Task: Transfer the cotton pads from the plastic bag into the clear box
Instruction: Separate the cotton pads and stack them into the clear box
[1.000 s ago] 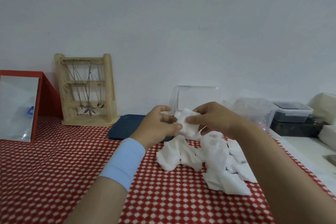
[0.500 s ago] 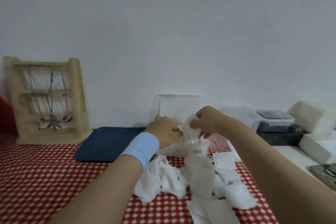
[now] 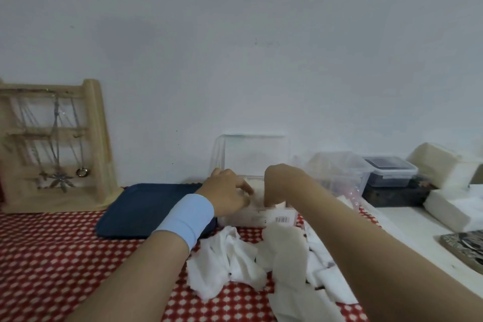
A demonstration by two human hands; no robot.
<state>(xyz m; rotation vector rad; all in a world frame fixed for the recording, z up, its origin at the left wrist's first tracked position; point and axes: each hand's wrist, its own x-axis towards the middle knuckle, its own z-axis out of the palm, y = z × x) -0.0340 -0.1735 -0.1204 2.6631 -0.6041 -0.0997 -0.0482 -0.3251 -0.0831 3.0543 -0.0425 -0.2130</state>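
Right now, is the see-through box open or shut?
Open. The lid of the clear box stands upright at the back, and the left hand and right hand reach down inside.

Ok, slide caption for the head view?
Left hand and right hand at the open clear box, loose cotton pads heaped on the red checked tablecloth.

Dim, soft, slightly blurred, wide-angle distortion

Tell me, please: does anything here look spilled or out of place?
Yes. Many cotton pads lie loose and crumpled on the red checked cloth in front of the clear box, not inside it.
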